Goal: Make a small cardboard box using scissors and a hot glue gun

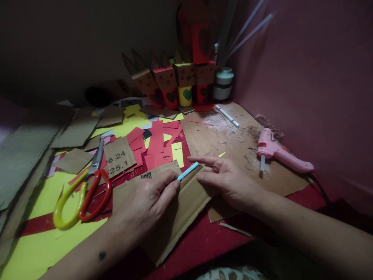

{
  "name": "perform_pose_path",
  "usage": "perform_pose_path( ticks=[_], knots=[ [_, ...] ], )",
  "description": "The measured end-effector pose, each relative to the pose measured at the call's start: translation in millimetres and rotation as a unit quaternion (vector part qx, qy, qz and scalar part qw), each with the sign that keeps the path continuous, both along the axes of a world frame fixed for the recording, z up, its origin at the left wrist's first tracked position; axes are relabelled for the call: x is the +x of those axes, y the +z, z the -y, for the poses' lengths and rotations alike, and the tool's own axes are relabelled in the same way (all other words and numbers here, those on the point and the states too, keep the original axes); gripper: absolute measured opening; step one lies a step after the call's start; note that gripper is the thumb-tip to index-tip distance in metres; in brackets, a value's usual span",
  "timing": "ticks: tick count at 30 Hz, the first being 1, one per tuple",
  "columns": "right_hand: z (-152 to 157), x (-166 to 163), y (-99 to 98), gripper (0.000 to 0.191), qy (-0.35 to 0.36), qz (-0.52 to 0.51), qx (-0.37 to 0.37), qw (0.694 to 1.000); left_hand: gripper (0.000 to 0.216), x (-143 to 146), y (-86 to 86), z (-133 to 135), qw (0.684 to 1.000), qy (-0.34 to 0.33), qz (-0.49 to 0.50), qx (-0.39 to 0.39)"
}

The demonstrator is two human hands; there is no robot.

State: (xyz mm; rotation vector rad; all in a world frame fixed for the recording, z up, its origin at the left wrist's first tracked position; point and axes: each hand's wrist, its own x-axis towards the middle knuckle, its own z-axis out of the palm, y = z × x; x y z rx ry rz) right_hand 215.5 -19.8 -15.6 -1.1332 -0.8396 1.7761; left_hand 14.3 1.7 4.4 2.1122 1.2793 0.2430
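— What have the hands got?

— The left hand point(145, 202) pinches a light blue strip point(188, 171) between thumb and fingertips, its grip closed on the near end. The strip slants up over a folded piece of brown cardboard point(180, 210) lying on the bench point(221, 140).

— And the right hand point(227, 181)?

— Flat on the cardboard, fingers stretched out and pressing it down, grip open, holding nothing (its fingertips come just beside the strip's far end).

— What lies around?

— Scissors point(83, 198) with yellow and red handles to the left on yellow paper point(43, 241), red paper scraps point(157, 146) beyond, a pink glue gun point(279, 153) on the right, and decorated cardboard boxes point(177, 83) at the back.
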Motion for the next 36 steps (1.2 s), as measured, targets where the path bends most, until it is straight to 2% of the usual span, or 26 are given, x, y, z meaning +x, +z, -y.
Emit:
perform_pose_path(
  ticks=[16, 30, 36],
  knots=[
    [0.3, 1.0, -1.4, 0.057, 0.018, 0.007, 0.025, 0.999, 0.035, -0.4, -2.8, 2.7, 1.000, 0.013, 0.015, -0.002],
    [-0.2, 1.5, 1.9, 0.055, 0.019, 0.046, 0.021, 0.999, 0.033, 2.3, -0.5, 3.2, 0.999, -0.004, 0.030, 0.011],
    [-0.9, 0.8, 4.5, 0.053, 0.017, 0.026, 0.002, 1.000, 0.029, 2.6, 1.4, 4.5, 0.999, -0.004, 0.041, 0.021]
  ],
)
